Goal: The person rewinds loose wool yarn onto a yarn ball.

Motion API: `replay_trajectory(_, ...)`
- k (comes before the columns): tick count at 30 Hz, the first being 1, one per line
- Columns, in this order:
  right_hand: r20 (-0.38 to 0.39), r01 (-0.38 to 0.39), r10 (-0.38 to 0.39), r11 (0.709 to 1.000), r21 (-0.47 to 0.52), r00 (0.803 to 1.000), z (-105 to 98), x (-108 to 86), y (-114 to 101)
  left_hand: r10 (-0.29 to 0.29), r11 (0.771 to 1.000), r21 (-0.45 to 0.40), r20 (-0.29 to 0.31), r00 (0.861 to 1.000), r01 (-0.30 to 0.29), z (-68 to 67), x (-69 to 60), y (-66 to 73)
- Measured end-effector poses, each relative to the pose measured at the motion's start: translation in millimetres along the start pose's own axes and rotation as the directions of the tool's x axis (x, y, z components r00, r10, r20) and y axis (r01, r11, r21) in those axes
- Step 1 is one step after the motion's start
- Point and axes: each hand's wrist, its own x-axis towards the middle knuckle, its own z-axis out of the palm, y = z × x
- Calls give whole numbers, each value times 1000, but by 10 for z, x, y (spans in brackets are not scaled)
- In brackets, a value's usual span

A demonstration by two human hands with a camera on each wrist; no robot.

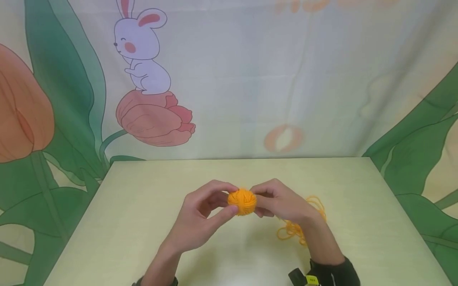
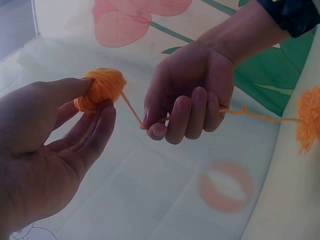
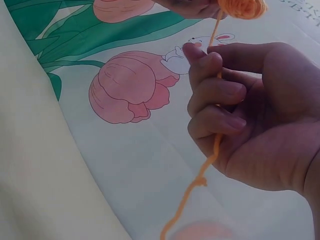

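The left hand [image 1: 196, 218] had its grip pinched on the round, wound orange yarn ball [image 1: 242, 201] above the flat cream desk [image 1: 143, 210]; at three o'clock, the right hand [image 1: 284, 203] curled round a thin orange yarn strand [image 3: 183, 205]. Its knot-like kink [image 3: 201, 181] could have snagged in that grip, or a hard pull tangled the loose orange yarn heap [image 1: 293, 229] at four o'clock.

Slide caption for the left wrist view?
Left hand holds an orange yarn ball; right hand grips its strand.
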Motion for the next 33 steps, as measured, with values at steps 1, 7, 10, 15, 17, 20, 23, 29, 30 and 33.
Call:
replay_trajectory(1,-15,1,-1,1000,8,1000,-13,-8,-4,-3,1000,8,20,1000,3,3,-2,-5)
replay_trajectory(7,-66,43,-41,999,28,997,-81,-64,-39,35,991,122,93,995,-46,26,-5,-38)
replay_trajectory(10,-75,75,-73,997,20,995,-93,-80,-53,46,978,196,101,994,-65,36,-3,-41)
replay_trajectory(15,-92,110,-108,994,22,990,-87,-97,-90,39,955,288,106,994,-68,46,1,-38)
replay_trajectory(17,-101,118,-115,993,21,988,-83,-107,-109,37,950,304,108,993,-69,49,3,-40)
replay_trajectory(20,-115,114,-111,993,20,987,-77,-126,-136,42,945,319,111,993,-75,50,4,-45)
replay_trajectory(23,-131,105,-102,994,19,986,-71,-144,-164,45,938,337,114,992,-81,48,4,-51)
replay_trajectory(29,-162,140,-138,990,0,977,-45,-175,-220,29,920,385,120,992,-74,44,3,-68)
replay_trajectory(30,-167,150,-148,989,2,975,-39,-183,-230,26,916,394,120,992,-72,43,3,-72)
replay_trajectory(33,-178,185,-180,983,12,967,-16,-203,-270,3,909,414,108,994,-48,39,6,-85)
